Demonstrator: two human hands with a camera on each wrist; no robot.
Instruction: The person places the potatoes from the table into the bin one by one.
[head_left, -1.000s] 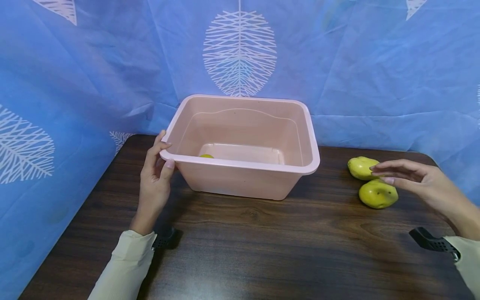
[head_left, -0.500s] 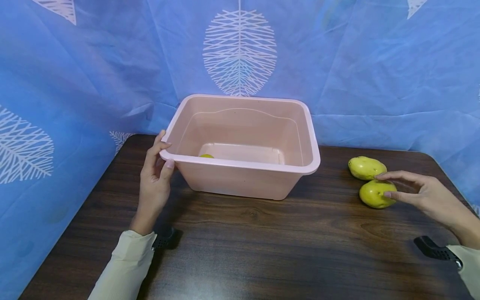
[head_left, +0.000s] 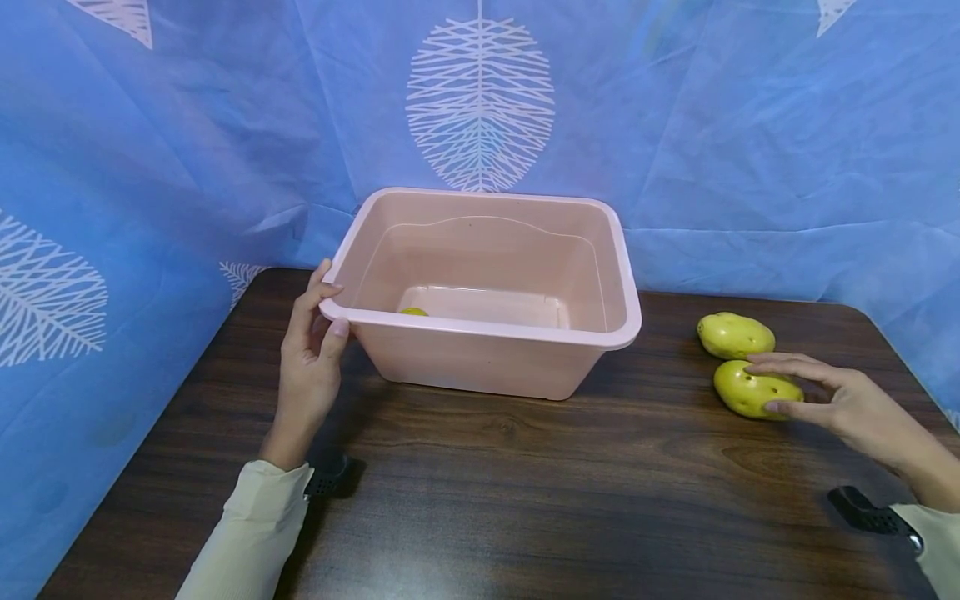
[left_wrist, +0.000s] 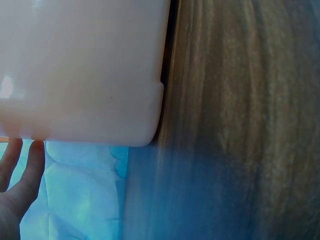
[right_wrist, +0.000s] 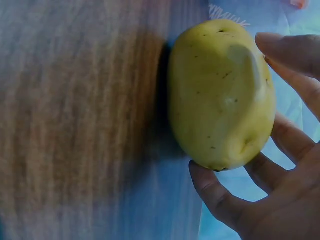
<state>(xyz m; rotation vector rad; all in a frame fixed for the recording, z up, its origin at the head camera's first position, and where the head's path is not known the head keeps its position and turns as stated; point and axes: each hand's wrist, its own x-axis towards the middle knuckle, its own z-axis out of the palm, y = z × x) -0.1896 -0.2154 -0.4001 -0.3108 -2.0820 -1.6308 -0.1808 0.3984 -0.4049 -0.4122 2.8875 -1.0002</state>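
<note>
My left hand (head_left: 309, 367) holds the left front corner of a pink plastic tub (head_left: 480, 362), thumb on the near side and fingers at the rim. The left wrist view shows fingertips touching the tub wall (left_wrist: 85, 75). To the right, two yellow potatoes with dark specks lie on the table. My right hand (head_left: 855, 404) has its thumb and fingers around the nearer potato (head_left: 738, 390), which still lies on the table. In the right wrist view the thumb meets one end of that potato (right_wrist: 220, 95). Just behind it lies the farther potato (head_left: 733, 335).
Inside the tub, a small part of a yellow thing (head_left: 413, 312) shows above the front rim; the rest is hidden. A dark wooden table (head_left: 510, 492) carries everything. Behind it hangs a blue cloth (head_left: 720, 150) with white leaf prints.
My right hand has come down to the nearer potato, its fingers now around it. That potato has turned slightly. The left hand and the tub have stayed put.
</note>
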